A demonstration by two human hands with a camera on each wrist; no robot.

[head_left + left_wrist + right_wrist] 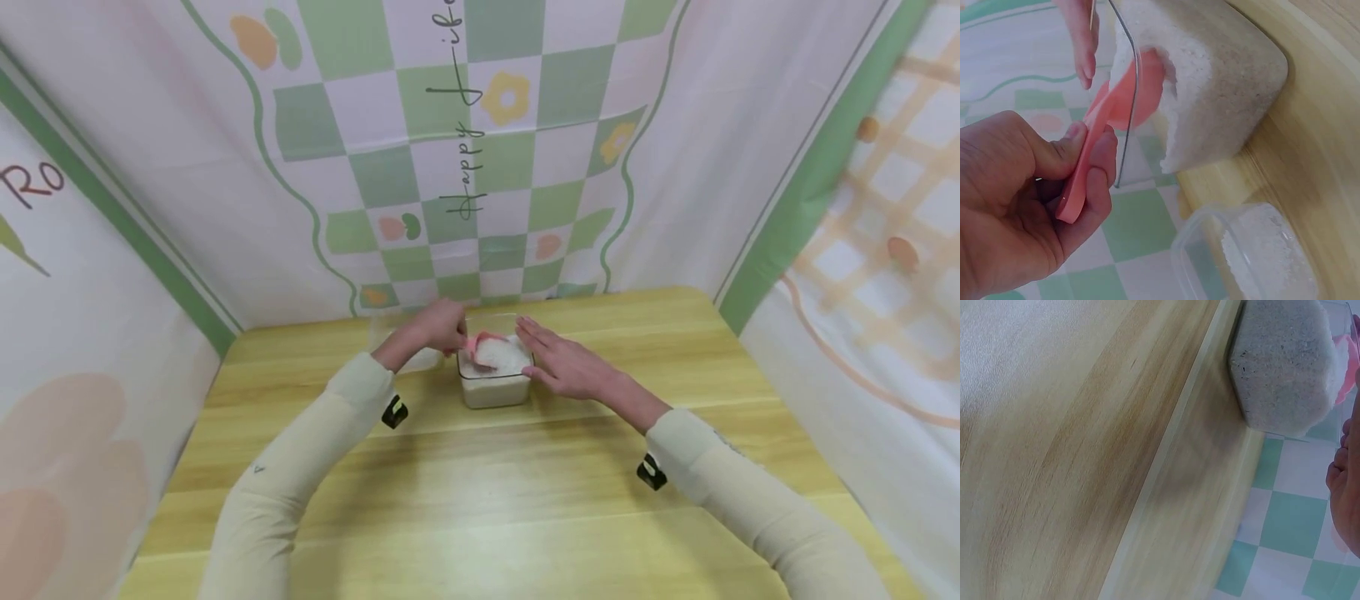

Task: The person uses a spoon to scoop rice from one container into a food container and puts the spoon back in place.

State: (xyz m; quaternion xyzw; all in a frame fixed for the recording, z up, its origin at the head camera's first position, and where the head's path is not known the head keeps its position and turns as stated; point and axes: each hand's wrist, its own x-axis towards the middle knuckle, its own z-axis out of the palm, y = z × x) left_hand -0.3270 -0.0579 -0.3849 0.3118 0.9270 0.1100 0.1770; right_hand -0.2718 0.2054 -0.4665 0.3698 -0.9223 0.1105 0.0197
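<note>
Honestly a lot is cut off here. In the left wrist view the pink scoop (1124, 100) has its bowl dug into the white grains, so its front edge is buried, and the left hand (1016, 206) runs off the frame's left and bottom. The second clear tub (1254, 256) is chopped by the bottom edge. From the right wrist, the right hand (1346, 487) is just a sliver at the right edge, and the bench (1085, 456) looks smeared and blurry.
</note>
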